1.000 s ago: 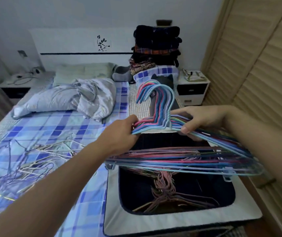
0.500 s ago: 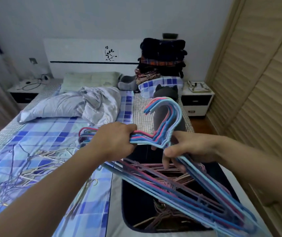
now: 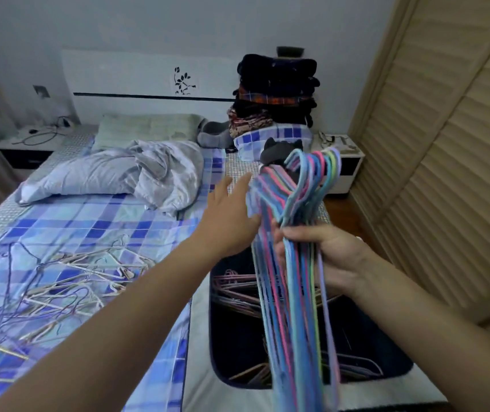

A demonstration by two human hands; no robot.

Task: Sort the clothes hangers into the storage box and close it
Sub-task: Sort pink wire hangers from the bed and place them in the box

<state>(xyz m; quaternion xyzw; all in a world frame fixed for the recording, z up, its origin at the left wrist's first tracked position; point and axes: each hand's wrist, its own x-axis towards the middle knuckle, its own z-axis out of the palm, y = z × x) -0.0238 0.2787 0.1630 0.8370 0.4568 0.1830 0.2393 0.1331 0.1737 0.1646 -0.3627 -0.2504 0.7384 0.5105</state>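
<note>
Since the earlier frame, the bundle of colored hangers (image 3: 290, 292) has swung from a slanted, spread-out hold to a near-vertical one, its hooks at the top and its long ends hanging down over the storage box (image 3: 392, 391). I see the right hand (image 3: 324, 257) now carrying the whole bundle alone, fingers curled around it just under the hooks. My left hand (image 3: 232, 221) has let go of the wires it was clutching half a second ago; it is open now, fingers straight and spread, its fingertips touching or just beside the upper left edge of the bundle. I cannot tell which, because that part is blurred.

I see the box open below the bundle, at the foot of the bed (image 3: 119, 221) on its right side, with a white fabric rim and a dark inside. More hangers (image 3: 238, 295) already lie in it, pinkish and purple ones near the back, others near the front.

On the blue checked sheet to the left lies a loose tangle of thin wire hangers (image 3: 68, 281), well apart from the box. Further back are a crumpled grey quilt (image 3: 119, 173), a pillow (image 3: 148, 129) and a tall stack of folded clothes (image 3: 273, 93) against the headboard.
</note>
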